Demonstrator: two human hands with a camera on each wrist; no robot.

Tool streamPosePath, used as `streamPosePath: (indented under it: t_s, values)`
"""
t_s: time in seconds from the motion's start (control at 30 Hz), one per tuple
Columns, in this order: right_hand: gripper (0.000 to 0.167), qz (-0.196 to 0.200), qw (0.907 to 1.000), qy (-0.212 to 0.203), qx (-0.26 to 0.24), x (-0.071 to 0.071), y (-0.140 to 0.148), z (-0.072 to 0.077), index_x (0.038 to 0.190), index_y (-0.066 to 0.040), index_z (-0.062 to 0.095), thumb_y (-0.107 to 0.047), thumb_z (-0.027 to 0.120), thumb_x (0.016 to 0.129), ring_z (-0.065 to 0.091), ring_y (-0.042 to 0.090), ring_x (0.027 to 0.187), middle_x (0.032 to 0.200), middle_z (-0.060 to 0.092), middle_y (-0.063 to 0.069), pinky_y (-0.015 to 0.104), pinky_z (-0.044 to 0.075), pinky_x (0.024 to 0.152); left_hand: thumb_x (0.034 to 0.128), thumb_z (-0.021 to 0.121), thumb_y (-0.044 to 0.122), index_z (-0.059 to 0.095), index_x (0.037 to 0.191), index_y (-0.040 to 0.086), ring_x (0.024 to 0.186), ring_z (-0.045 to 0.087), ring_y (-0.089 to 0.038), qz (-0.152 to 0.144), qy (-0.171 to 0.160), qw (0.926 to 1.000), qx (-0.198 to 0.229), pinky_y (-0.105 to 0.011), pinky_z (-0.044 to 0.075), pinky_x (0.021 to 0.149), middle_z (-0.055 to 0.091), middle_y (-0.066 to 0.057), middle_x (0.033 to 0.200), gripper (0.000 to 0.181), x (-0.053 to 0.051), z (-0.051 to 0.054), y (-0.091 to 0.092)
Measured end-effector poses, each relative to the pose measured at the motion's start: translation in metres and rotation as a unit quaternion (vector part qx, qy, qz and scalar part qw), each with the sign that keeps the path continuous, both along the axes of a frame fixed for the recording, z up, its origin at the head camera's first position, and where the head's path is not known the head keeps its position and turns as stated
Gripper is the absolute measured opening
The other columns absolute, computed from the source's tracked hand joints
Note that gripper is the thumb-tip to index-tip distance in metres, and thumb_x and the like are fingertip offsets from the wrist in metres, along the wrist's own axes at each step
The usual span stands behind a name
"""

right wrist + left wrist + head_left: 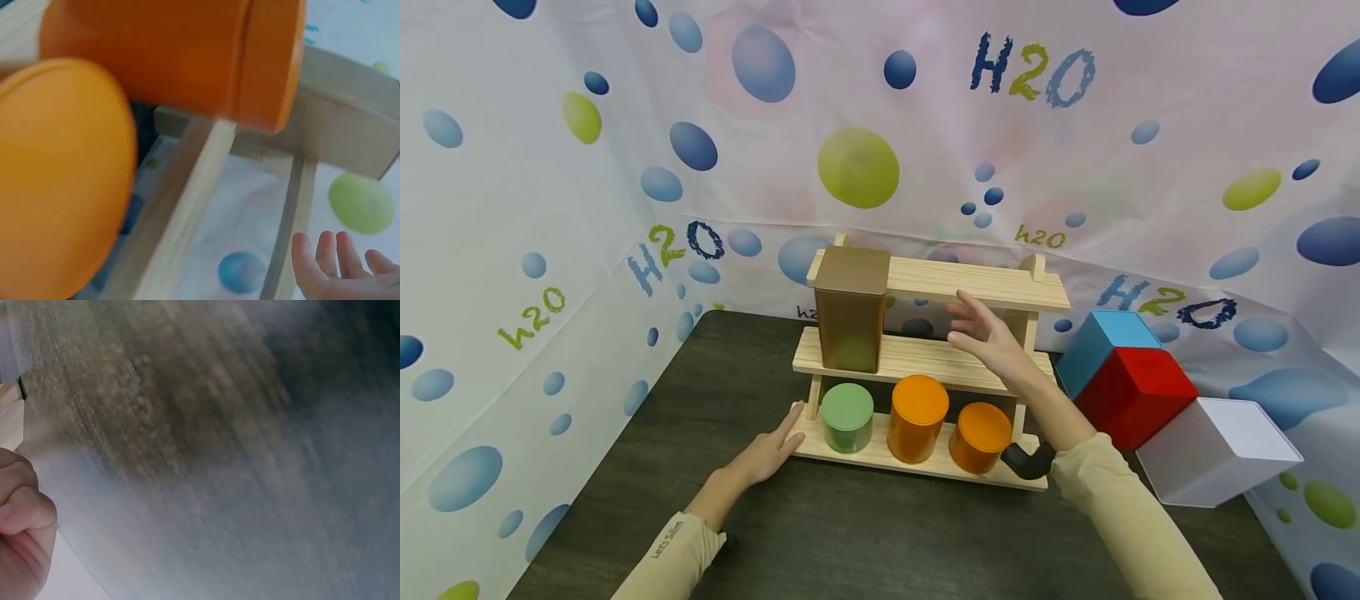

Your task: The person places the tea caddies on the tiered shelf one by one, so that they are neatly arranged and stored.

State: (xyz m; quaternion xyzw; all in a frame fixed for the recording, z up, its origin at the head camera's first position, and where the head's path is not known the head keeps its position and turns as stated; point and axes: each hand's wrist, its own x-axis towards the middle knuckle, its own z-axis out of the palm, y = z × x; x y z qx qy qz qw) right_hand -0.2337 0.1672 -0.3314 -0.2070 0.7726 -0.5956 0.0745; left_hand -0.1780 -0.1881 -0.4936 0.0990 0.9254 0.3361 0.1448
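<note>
A three-tier wooden shelf stands before me. My left hand holds the left end of its bottom board; in the left wrist view, that hand shows curled fingers beside pale wood. My right hand, fingers spread with nothing in them, hovers before the right half of the upper boards. A tall brown-gold box-shaped canister occupies the middle board's left part. Along the bottom board sit a green round canister, a taller orange canister and a shorter orange canister, nearest my right forearm.
On the right, a blue box-shaped canister, a red one and a white one lie or lean together beside the shelf. A dark tabletop lies under everything. Bubble-patterned sheeting covers the walls behind.
</note>
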Motion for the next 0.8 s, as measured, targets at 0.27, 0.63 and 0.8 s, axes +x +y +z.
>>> streamPosePath:
  t_s: [0.27, 0.63, 0.8]
  values:
    - [0.065, -0.05, 0.9987, 0.01, -0.009, 0.013, 0.03, -0.019, 0.147, -0.007, 0.013, -0.009, 0.05, 0.094, 0.034, 0.04, 0.124, 0.143, 0.029, 0.024, 0.055, 0.026, 0.102, 0.0967, 0.03, 0.05, 0.009, 0.148, 0.02, 0.112, 0.045, -0.052, -0.008, 0.008, 0.9999, 0.01, -0.062, 0.033, 0.092, 0.036, -0.031, 0.136, 0.063, 0.001, 0.001, -0.001]
    - [0.066, -0.163, 0.9867, 0.003, -0.001, 0.037, 0.068, -0.043, 0.147, -0.006, 0.011, -0.018, 0.05, 0.095, 0.042, 0.01, 0.111, 0.14, 0.031, 0.023, 0.008, 0.039, 0.082, 0.0985, 0.032, 0.042, 0.01, 0.148, 0.015, 0.115, 0.044, -0.05, -0.002, 0.001, 1.0, -0.002, -0.06, 0.032, 0.094, 0.035, -0.029, 0.138, 0.061, -0.001, -0.001, 0.0]
    - [0.068, -0.216, 0.9763, -0.002, 0.014, 0.044, 0.083, -0.049, 0.147, -0.006, 0.01, -0.023, 0.049, 0.095, 0.04, -0.003, 0.102, 0.139, 0.031, 0.024, 0.006, 0.037, 0.081, 0.0992, 0.034, 0.037, 0.009, 0.148, 0.014, 0.115, 0.045, -0.048, 0.001, -0.001, 1.0, -0.01, -0.059, 0.034, 0.093, 0.036, -0.028, 0.138, 0.059, -0.001, 0.0, 0.001]
